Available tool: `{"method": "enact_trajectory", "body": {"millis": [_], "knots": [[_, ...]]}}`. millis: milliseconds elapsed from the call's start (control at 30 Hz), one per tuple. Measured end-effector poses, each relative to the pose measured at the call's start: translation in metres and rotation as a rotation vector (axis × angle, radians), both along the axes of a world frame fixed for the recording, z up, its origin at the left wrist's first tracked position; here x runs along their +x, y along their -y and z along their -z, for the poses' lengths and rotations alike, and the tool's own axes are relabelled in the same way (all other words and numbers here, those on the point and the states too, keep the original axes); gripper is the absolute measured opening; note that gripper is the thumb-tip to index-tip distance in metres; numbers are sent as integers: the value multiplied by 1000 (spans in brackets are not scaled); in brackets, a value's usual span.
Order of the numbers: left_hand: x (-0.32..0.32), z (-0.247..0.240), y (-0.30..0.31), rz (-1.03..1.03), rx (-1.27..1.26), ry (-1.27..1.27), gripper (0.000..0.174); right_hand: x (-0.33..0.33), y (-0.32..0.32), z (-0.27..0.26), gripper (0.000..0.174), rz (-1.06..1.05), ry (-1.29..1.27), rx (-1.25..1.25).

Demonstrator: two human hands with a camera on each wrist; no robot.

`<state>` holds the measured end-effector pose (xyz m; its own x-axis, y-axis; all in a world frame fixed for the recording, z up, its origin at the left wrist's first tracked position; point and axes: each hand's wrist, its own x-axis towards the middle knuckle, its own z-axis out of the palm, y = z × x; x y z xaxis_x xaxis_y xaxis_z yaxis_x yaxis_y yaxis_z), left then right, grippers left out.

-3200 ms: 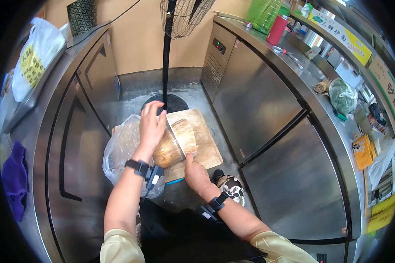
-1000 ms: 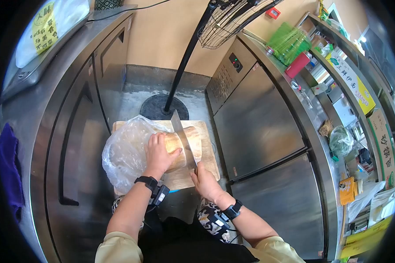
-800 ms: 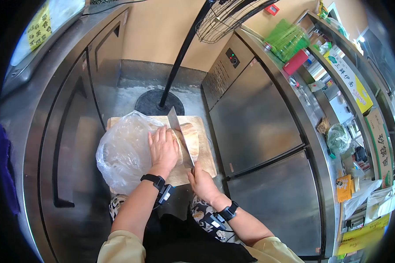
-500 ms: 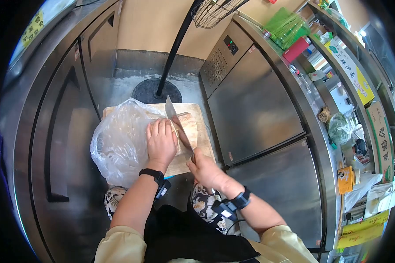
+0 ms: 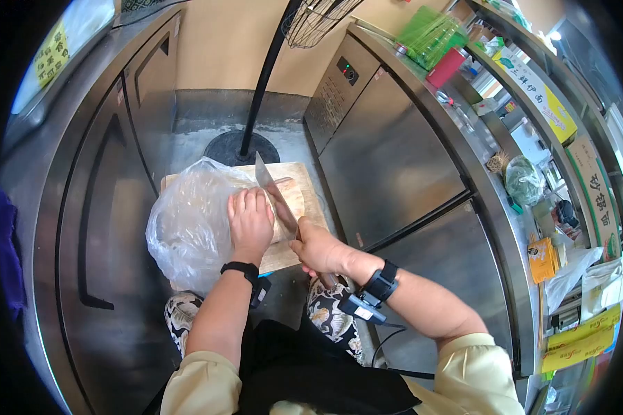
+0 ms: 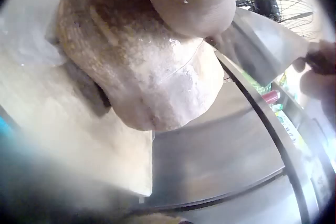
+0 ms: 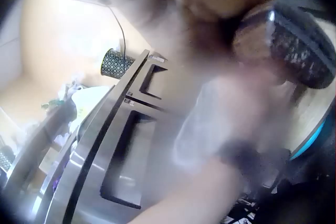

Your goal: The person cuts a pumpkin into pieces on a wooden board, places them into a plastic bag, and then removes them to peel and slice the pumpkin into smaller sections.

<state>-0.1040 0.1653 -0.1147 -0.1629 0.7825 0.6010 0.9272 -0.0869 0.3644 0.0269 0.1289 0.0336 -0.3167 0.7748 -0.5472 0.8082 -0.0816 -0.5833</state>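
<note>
A pale brown lump of food (image 5: 292, 198) lies on a wooden cutting board (image 5: 311, 207), half out of a clear plastic bag (image 5: 187, 225). My left hand (image 5: 250, 220) lies on top of the lump with its fingers laid forward, pressing it down. My right hand (image 5: 317, 249) grips the handle of a cleaver (image 5: 273, 192), whose blade stands on edge in the lump just right of my left fingers. In the left wrist view the lump (image 6: 142, 71) fills the frame, with the cleaver blade (image 6: 257, 45) behind it. The right wrist view is blurred.
The board sits low between steel fridge doors on the left (image 5: 104, 207) and right (image 5: 394, 159). A fan's round base (image 5: 241, 146) stands on the floor beyond. The right counter holds a red cup (image 5: 446, 67), green trays (image 5: 429, 31) and bagged greens (image 5: 522, 181).
My left hand left the back of the blade and settled on the lump. The cleaver shifted left along the lump, and my right forearm swung out to the right.
</note>
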Motion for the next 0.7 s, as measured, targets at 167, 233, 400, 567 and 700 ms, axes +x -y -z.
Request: {"method": "enact_trajectory", "body": {"millis": [167,233,400,567,700], "knots": [[2,2,13,1,60,7,41,-4,0,-22,21,-10,13,-89],[2,1,18,17,80,40,37,-1,7,-15,20,-11,0,-32],[-13,-13,28,139,-68,303,27,17,43,-6,27,-30,35,48],[-39,-70,-6,312,295,500,18,42,73,46,24,-143,69,388],[-37,-116,-50,616,46,-17,17,48,79,51,26,-114,44,388]]}}
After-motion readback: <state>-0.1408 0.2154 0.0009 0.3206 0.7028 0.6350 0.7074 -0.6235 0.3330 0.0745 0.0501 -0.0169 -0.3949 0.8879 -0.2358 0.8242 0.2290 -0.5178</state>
